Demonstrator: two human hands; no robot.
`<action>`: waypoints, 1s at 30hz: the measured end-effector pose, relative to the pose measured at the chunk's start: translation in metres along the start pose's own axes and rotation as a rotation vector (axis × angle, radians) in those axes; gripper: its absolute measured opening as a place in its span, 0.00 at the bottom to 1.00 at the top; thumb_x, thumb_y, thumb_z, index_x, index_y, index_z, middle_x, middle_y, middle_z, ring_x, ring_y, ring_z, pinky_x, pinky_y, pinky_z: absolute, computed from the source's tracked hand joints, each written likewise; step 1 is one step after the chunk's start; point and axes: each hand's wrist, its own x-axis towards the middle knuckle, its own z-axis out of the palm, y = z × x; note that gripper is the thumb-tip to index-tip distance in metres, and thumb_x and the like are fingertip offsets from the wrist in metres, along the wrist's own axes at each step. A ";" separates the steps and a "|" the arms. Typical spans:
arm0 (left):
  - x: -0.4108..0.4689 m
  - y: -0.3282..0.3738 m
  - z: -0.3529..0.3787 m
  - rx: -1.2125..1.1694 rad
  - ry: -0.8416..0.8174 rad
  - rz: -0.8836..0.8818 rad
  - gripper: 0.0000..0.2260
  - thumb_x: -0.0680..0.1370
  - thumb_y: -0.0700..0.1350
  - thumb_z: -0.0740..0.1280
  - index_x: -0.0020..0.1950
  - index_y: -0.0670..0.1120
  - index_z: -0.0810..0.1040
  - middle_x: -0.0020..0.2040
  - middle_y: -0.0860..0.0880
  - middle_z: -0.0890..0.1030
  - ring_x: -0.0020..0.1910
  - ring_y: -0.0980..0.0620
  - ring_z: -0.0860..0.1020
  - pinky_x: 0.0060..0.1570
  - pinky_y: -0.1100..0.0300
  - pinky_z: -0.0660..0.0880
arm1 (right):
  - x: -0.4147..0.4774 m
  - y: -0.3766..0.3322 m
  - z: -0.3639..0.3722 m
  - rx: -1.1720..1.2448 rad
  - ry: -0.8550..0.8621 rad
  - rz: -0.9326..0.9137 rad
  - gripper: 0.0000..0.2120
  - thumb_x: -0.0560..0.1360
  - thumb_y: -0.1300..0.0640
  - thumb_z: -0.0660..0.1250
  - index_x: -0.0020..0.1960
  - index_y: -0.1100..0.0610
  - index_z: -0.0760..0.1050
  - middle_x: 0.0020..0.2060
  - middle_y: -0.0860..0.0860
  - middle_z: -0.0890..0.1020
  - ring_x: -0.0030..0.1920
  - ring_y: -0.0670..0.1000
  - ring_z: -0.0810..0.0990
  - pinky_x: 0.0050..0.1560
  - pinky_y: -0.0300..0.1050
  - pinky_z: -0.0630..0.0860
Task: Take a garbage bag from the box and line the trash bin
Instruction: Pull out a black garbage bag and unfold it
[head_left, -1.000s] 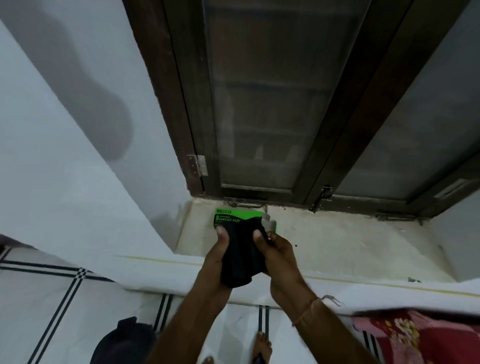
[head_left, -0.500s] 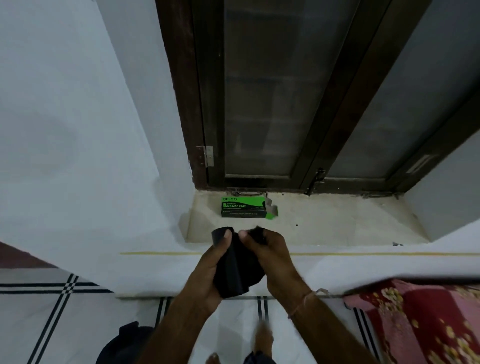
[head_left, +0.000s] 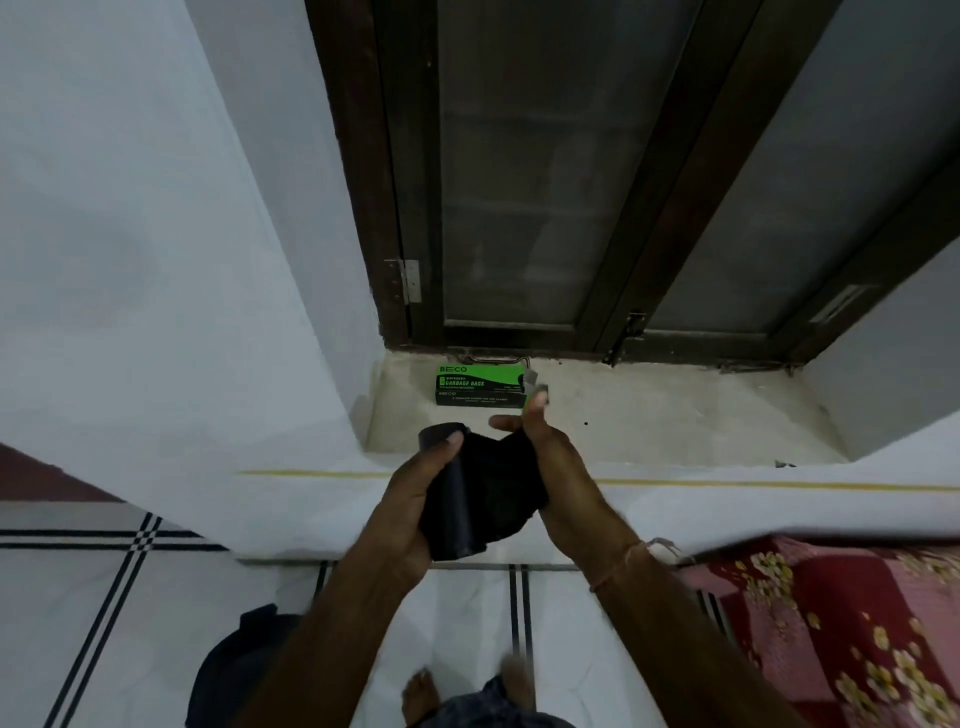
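Note:
A green and black garbage bag box (head_left: 479, 385) lies on the pale stone sill just below the dark window frame. In front of it I hold a black roll of garbage bags (head_left: 470, 493) over the sill's edge. My left hand (head_left: 415, 499) wraps the roll from the left, thumb on its top end. My right hand (head_left: 558, 467) grips the loose black bag film on the right side, fingers partly lifted. The trash bin is a dark shape (head_left: 234, 670) at the bottom left, only partly seen.
A dark wooden window (head_left: 597, 182) with frosted panes fills the back. White walls flank the sill (head_left: 675, 415). A red floral cloth (head_left: 841, 623) lies at the right. White floor tiles with black stripes (head_left: 104, 597) spread below, and my bare feet (head_left: 421, 693) show at the bottom.
My hands drew the black roll back from the box toward me. The right hand's fingers have opened up along the loose film, and the box stands uncovered on the sill.

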 end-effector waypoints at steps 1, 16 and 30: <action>0.001 0.000 0.003 -0.004 -0.001 0.003 0.18 0.80 0.53 0.69 0.65 0.43 0.81 0.61 0.38 0.85 0.59 0.39 0.84 0.60 0.43 0.80 | -0.002 -0.002 -0.002 -0.076 -0.066 -0.020 0.22 0.78 0.37 0.65 0.55 0.55 0.83 0.47 0.49 0.88 0.51 0.49 0.87 0.50 0.40 0.83; 0.017 -0.015 0.032 0.001 0.007 -0.002 0.20 0.82 0.52 0.65 0.69 0.42 0.79 0.64 0.38 0.83 0.64 0.38 0.81 0.66 0.40 0.75 | 0.033 -0.001 -0.046 -0.074 0.012 -0.073 0.10 0.83 0.61 0.62 0.55 0.64 0.81 0.51 0.63 0.86 0.57 0.62 0.84 0.59 0.55 0.81; 0.026 -0.025 0.037 -0.001 0.109 0.027 0.23 0.80 0.55 0.68 0.69 0.42 0.79 0.65 0.37 0.82 0.60 0.39 0.83 0.49 0.51 0.81 | 0.041 0.002 -0.067 -0.104 -0.116 -0.021 0.16 0.79 0.53 0.70 0.48 0.67 0.74 0.39 0.60 0.81 0.39 0.58 0.80 0.36 0.53 0.72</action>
